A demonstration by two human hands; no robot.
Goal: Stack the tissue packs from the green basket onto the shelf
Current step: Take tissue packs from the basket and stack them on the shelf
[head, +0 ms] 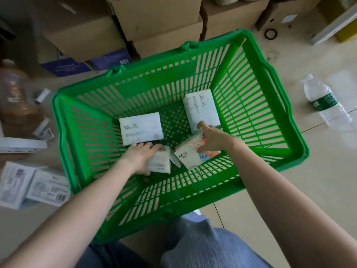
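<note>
Left hand [139, 157] covers most of a small tissue pack [161, 163], so its print is unreadable and the grip underneath can't be judged. Right hand [213, 140] hides the middle of the patterned pack [190, 154], and whether the fingers grip it is unclear. Brown bottle [17, 95] at left edge is motion-blurred and cut off; label text on the floor boxes [32, 185] too small to read.

A glossy green plastic basket [257, 89] with slotted walls holds tissue packs [141, 130] wrapped in smooth, faintly shiny film. Around it, matt brown cardboard boxes [154, 18] stand on a smooth, pale tiled floor [289, 200]. A crinkled clear plastic bottle [326, 101] carries a green label, and blue cloth trousers [193, 246] look soft and matt.
</note>
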